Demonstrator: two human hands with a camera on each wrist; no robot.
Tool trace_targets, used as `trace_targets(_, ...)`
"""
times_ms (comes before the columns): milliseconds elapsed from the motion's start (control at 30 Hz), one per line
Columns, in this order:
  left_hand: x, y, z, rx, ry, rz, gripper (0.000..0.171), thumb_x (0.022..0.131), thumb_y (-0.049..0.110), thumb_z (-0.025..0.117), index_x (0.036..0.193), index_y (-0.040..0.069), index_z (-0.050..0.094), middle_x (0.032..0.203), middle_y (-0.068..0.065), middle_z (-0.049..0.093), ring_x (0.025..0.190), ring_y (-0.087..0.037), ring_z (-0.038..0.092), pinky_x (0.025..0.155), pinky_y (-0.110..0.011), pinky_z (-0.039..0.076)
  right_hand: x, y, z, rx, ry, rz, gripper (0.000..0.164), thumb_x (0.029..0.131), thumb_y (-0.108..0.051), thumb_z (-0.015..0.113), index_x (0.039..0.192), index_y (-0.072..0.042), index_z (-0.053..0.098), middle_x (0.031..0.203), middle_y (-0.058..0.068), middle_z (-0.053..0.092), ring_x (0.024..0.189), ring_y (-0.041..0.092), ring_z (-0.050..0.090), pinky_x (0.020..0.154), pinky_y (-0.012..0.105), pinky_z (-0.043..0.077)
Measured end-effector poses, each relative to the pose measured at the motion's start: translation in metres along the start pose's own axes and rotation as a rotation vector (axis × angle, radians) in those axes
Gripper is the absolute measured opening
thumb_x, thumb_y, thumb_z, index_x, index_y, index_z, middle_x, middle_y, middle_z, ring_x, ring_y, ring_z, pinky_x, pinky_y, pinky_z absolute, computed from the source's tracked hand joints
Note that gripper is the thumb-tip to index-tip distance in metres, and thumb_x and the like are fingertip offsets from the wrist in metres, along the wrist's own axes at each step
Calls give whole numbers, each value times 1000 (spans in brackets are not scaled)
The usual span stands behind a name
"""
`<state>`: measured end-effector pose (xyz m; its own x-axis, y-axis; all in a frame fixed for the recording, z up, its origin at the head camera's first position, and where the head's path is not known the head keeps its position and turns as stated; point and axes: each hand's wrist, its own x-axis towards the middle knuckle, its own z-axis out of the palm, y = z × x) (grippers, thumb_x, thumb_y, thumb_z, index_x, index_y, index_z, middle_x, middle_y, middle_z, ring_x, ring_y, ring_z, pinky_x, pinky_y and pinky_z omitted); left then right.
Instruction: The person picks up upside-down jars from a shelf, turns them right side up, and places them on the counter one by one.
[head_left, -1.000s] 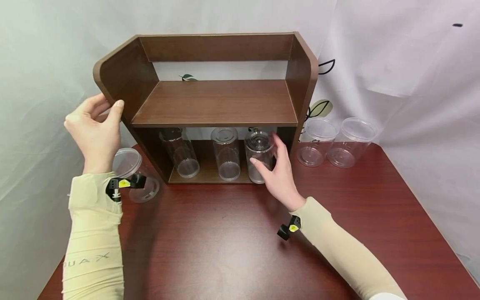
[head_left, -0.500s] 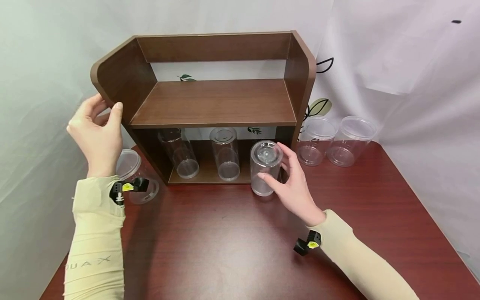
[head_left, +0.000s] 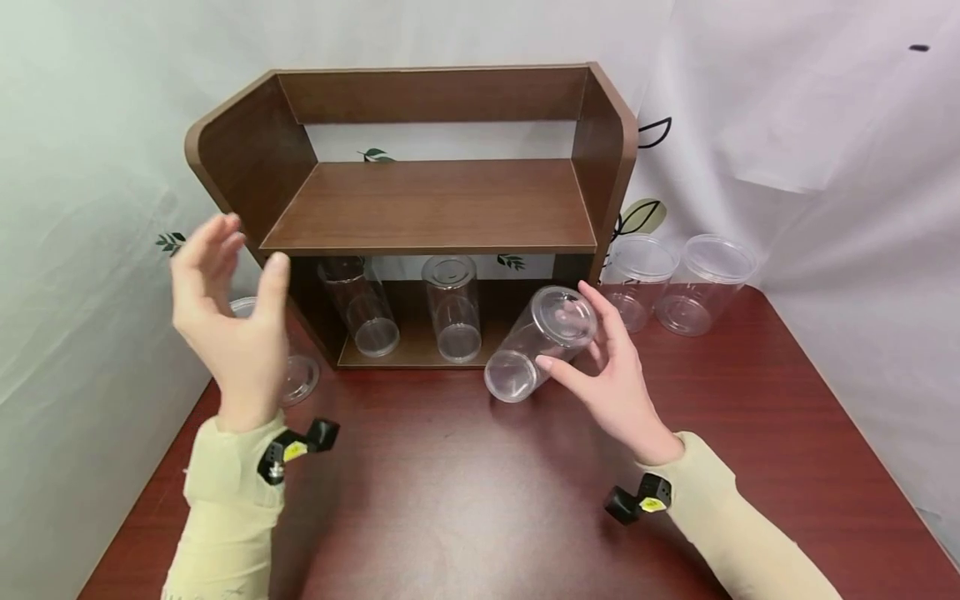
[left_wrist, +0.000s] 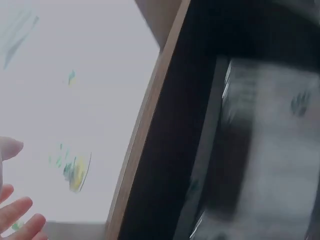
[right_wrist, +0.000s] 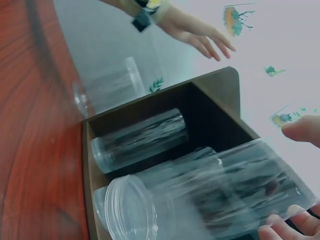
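The shelf unit [head_left: 431,204] is coloured medium brown and faintly streaked with wood grain. The table [head_left: 450,500] is toned deep reddish brown, with darker grain streaks seen in the right wrist view. The tilted jar [head_left: 540,342] is seen as clear and colourless. The sleeves [head_left: 735,517] are tinted cream, the left one yellower; the black wrist cameras [head_left: 622,506] are marked with yellow. The whitish backdrop [head_left: 787,100] is printed with green sprigs [head_left: 510,262] and a black-outlined olive leaf [head_left: 647,217].

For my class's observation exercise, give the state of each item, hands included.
Gripped jar: tilted
Right hand: gripping it
Left hand: holding nothing
Wooden shelf: upright
Left jar inside shelf: standing
Right jar inside shelf: standing
Jar left of shelf: standing, partly hidden
Jar right of shelf: standing
Far-right jar: standing
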<state>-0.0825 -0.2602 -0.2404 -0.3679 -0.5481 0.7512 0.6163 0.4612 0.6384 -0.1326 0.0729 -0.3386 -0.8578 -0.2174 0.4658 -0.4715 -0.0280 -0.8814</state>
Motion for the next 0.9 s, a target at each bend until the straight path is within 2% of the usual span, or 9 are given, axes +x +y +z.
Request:
trace_targets(100, -25, 8, 7, -86, -97, 28, 42, 85, -1, 78, 124, -7, 65, 123, -20, 66, 116, -33, 61, 107, -43, 44, -1, -5, -1, 32, 3, -8, 89, 78, 15, 80, 153, -14, 42, 140, 8, 55, 128, 26, 53, 107, 31, 43)
trace_targets(267, -67, 8, 16, -136, -336, 9, 50, 79, -10, 77, 126, -16, 59, 124, -27, 64, 117, -32, 61, 105, -46, 45, -3, -11, -2, 123, 7, -39, 86, 76, 21, 77, 150, -7, 44, 139, 18, 53, 126, 30, 53, 102, 32, 48)
trace_targets(400, -97, -11, 21, -101, -516, -36, 62, 75, -8, 83, 132, -6, 61, 130, -17, 65, 120, -31, 60, 105, -44, 45, -4, -15, -2, 194, -5, -69, 84, 75, 26, 73, 149, -1, 42, 137, 25, 50, 125, 31, 55, 101, 34, 50)
trace_targets(533, -123, -35, 26, -60, -710, -104, 79, 71, 10, 93, 142, 13, 58, 138, 0, 61, 127, -25, 55, 109, -40, 41, -7, -16, -2, 241, -11, -85, 82, 75, 27, 69, 147, 1, 41, 136, 24, 51, 125, 30, 57, 101, 36, 50)
trace_targets(633, -136, -45, 29, -40, -828, -148, 91, 68, 24, 97, 147, 21, 52, 144, 7, 55, 132, -22, 51, 111, -43, 38, -8, -17, -2, 290, -24, -90, 80, 76, 27, 68, 147, 1, 40, 136, 22, 53, 125, 31, 57, 103, 41, 48)
trace_targets(733, -143, -51, 31, -27, -892, -174, 96, 66, 32, 98, 149, 23, 49, 145, 8, 54, 131, -18, 52, 110, -44, 39, -9, -17, -2, 337, -48, -106, 78, 79, 23, 68, 148, 2, 38, 137, 23, 52, 126, 35, 57, 104, 46, 47)
trace_targets(900, -137, -30, 34, -69, -928, -243, 86, 66, 11, 97, 141, 7, 54, 133, -4, 63, 119, -20, 62, 105, -36, 44, -9, -16, -4, 404, -74, -182, 71, 82, 21, 64, 146, 7, 37, 140, 24, 49, 124, 39, 58, 103, 45, 49)
